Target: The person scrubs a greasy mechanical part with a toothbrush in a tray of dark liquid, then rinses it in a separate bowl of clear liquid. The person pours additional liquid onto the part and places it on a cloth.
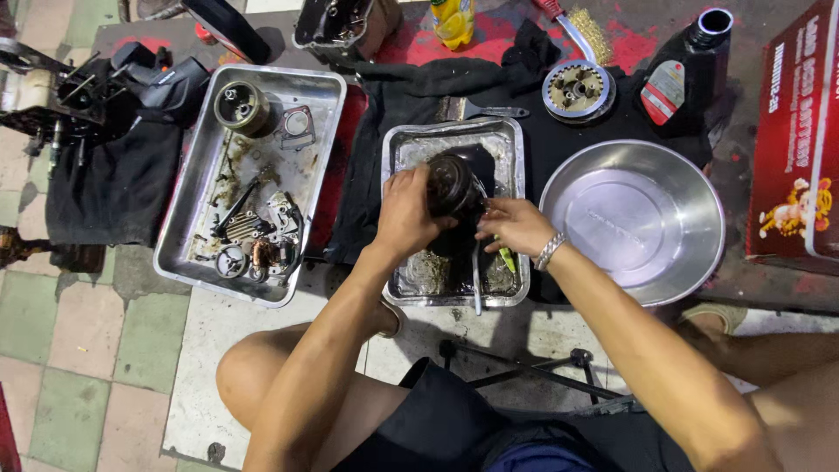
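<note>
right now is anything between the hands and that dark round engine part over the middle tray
Nothing visible. The left hand already grips the dark round engine part over the small metal tray, and the right hand touches it from the other side.

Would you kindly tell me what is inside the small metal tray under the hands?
The small metal tray holds dirty dark liquid and a thin metal tool. The left hand grips a dark round part over it, the right hand alongside; the tray floor beneath them is hidden.

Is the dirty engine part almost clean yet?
Not yet. Small parts already lie in the big steel tray. The left hand grips the dark round engine part over the small greasy steel tray; the right hand touches it. It looks grimy.
</note>
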